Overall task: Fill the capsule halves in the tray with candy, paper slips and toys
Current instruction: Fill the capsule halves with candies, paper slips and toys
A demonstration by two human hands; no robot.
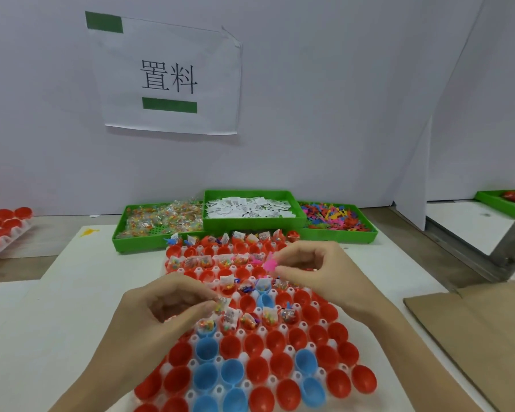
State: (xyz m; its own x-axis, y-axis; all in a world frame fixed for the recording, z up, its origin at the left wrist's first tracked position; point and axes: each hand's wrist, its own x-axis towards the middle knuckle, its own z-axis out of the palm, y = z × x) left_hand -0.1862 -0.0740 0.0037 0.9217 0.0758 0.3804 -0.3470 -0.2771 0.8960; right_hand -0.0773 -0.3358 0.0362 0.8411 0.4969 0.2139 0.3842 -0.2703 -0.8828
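Now the right hand (312, 270) pinches a pink toy (269, 264) over the middle of the capsule tray (302, 325), while the left hand (164, 310) pinches a candy packet (222, 304) with a paper slip just above the filled middle row. Red capsule halves (259, 341) and blue capsule halves (207, 347) sit nearer, green bins (252, 226) beyond on the table (72, 292).

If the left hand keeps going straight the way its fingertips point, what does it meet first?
The left hand, pinching a candy packet, points right and slightly away across the capsule tray. First in line, most likely, are the filled red capsule halves just beyond its fingertips; its height above them is unclear.
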